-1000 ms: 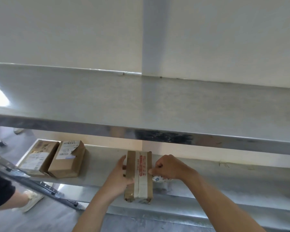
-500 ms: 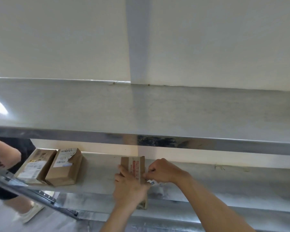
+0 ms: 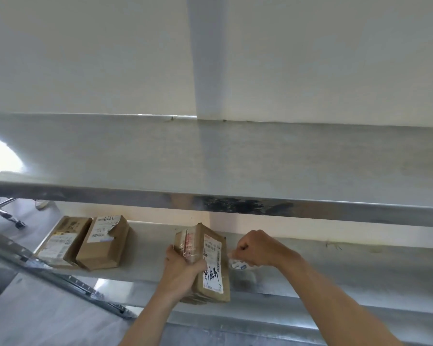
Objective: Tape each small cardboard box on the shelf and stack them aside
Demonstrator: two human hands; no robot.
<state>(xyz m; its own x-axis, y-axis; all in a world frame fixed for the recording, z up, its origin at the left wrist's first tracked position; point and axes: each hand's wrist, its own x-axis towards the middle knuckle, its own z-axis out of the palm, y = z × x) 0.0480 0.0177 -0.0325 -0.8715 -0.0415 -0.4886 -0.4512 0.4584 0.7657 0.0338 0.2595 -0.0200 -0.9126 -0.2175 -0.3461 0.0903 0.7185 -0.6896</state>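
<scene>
A small cardboard box [image 3: 211,265] with a white shipping label and clear tape on its top stands tilted on the lower steel shelf [image 3: 335,270]. My left hand [image 3: 183,268] grips its left side, fingers curled over the taped face. Just right of the box, my right hand [image 3: 256,248] is curled round a clear tape roll [image 3: 239,265] with a white and blue core, mostly hidden under the fist. Two more small cardboard boxes [image 3: 63,243] [image 3: 105,242] lie side by side at the shelf's left end.
An upper steel shelf [image 3: 210,161] overhangs the lower one, its front lip just above my hands. A white wall is behind. A slanted metal rail [image 3: 48,273] crosses at the lower left, with grey floor and a chair base [image 3: 8,216] beyond.
The box has been turned so its labelled side faces up and right. My left hand shifted from covering the top to gripping the left side. My right hand drew a little to the right.
</scene>
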